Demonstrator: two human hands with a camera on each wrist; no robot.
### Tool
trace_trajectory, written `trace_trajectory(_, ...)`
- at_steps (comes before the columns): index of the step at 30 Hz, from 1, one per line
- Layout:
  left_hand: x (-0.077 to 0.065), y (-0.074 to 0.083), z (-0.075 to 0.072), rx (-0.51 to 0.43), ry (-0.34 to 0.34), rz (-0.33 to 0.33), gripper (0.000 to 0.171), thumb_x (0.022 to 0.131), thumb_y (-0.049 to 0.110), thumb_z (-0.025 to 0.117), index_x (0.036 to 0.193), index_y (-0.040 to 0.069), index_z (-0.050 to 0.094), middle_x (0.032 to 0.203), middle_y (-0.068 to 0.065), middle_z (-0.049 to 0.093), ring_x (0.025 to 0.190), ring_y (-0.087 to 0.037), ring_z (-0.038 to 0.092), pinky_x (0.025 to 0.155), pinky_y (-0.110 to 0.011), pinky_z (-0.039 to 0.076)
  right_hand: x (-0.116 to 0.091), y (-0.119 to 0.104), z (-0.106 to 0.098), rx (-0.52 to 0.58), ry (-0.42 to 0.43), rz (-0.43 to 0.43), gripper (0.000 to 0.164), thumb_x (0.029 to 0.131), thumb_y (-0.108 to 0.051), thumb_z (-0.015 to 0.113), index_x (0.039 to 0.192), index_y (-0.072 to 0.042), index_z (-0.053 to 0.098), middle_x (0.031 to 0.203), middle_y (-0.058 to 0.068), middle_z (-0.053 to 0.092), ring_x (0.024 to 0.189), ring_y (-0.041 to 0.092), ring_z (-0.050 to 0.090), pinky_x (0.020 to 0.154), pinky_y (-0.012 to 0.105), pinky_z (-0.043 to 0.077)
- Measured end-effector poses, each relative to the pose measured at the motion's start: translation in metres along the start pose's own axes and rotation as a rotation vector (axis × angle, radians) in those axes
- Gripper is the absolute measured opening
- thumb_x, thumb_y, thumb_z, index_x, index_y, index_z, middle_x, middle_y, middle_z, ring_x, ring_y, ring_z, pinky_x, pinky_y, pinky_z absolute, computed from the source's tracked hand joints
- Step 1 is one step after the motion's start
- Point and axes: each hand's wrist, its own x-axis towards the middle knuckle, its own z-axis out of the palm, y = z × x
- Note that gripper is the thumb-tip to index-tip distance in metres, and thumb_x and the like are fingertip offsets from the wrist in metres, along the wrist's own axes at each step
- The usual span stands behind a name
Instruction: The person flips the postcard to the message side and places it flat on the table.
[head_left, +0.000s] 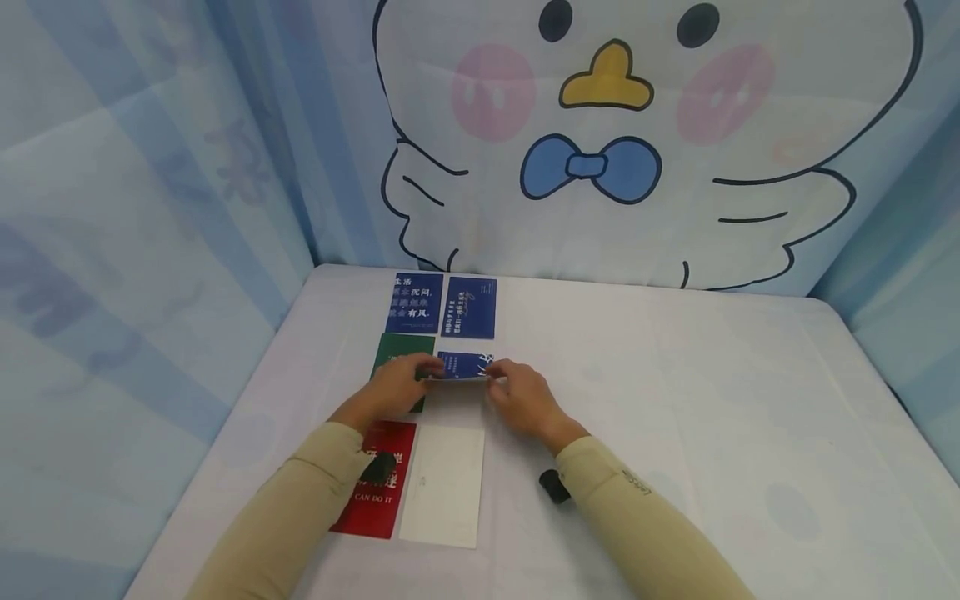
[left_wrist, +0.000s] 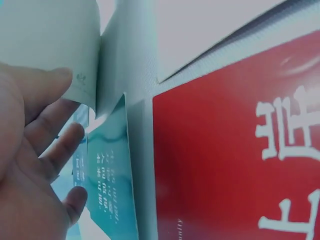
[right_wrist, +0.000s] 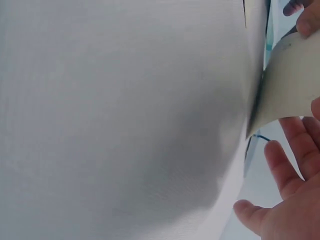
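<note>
Five cards are lying flat on the table (head_left: 675, 417): the left blue card (head_left: 415, 303) and right blue card (head_left: 469, 308) are forming the far row, the green card (head_left: 401, 350) is lying nearer on the left, and the red card (head_left: 384, 492) and white card (head_left: 444, 487) are lying side by side closest to the person. One card is not yet lying flat, the held card (head_left: 461, 365), so the two-column layout is probably nearing its end, this piece alone seeming unsettled. It is sitting between the two hands, just right of the green card, bending and tilting with its near edge raised; its far edge seems to be touching the table. The left hand (head_left: 401, 382) is pinching its left end between thumb and fingers, while reaching across the green card; the right hand (head_left: 522, 393) is pinching its right end
</note>
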Motion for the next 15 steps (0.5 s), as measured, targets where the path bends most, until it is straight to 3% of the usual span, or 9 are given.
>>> trace_trajectory(8,0.001,0.005,-0.003,-0.033,0.105,0.039,0.037,0.099,0.015,0.064,0.136,0.012,0.060,0.122,-0.005,0.068,0.126,-0.030,0.055,0.107,-0.051,0.041,0.000,-0.005,-0.007,0.076,0.088,0.019,0.029,0.092,-0.005,0.060,0.121,-0.001,0.064,0.104,0.010,0.070,0.101,0.028,0.065,0.094,0.043,0.051)
trace_trajectory(12,-0.002,0.007,-0.004,-0.072,0.134,0.040,0.044,0.096,0.011,0.067,0.138,0.012,0.057,0.134,-0.012,0.062,0.130,-0.033,0.052,0.107,-0.052,0.041,0.001,-0.006,-0.010,0.188,0.116,0.104,0.026,0.092,-0.004,0.060,0.118,-0.002,0.064,0.097,0.005,0.068,0.096,0.025,0.062,0.088,0.040,0.053)
trace_trajectory(15,-0.005,0.007,-0.005,-0.106,0.154,0.042,0.047,0.094,0.009,0.069,0.139,0.011,0.055,0.142,-0.015,0.055,0.133,-0.035,0.049,0.108,-0.052,0.040,0.000,-0.005,-0.011,0.236,0.124,0.121,0.026,0.092,-0.004,0.062,0.118,-0.002,0.064,0.098,0.005,0.068,0.095,0.024,0.062,0.088,0.039,0.054)
